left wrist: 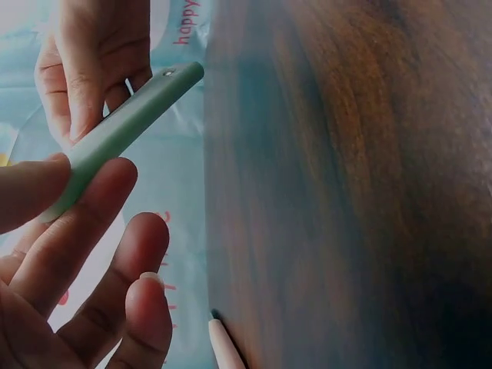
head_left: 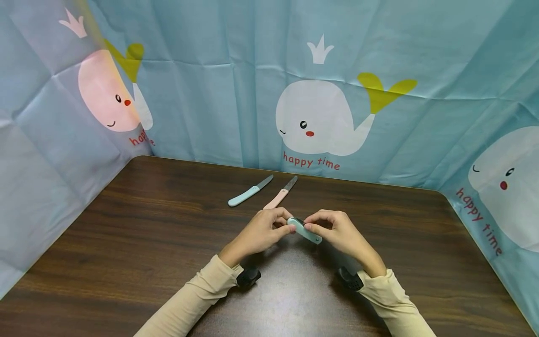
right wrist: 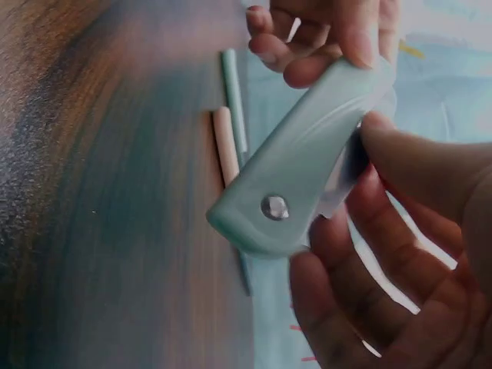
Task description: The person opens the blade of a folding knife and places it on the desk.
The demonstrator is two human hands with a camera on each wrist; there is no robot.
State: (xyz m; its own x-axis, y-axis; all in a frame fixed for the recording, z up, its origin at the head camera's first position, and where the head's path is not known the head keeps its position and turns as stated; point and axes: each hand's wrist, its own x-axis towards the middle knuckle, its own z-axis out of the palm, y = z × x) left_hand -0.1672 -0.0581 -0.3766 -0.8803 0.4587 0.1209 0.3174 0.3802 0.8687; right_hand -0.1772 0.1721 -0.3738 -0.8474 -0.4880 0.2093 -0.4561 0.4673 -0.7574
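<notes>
A pale green folding knife [head_left: 308, 232] is held above the table between both hands. My left hand [head_left: 258, 232] pinches the far end of its handle [right wrist: 288, 157] between thumb and fingers. With thumb and fingers, my right hand [head_left: 343, 235] pinches the blade [right wrist: 347, 171], which lies mostly along the handle in the right wrist view. A round metal pivot [right wrist: 274, 207] shows at the handle's other end. Beyond the hands, an open light blue folding knife [head_left: 243, 197] and an open pink one [head_left: 275, 199] lie on the table. The left hand partly covers the pink handle in the head view.
The dark brown wooden table [head_left: 139, 224] extends around the hands. A blue curtain [head_left: 202, 103] with whale prints hangs along its back and sides. Each wrist carries a black camera, such as the left wrist's camera [head_left: 249, 277].
</notes>
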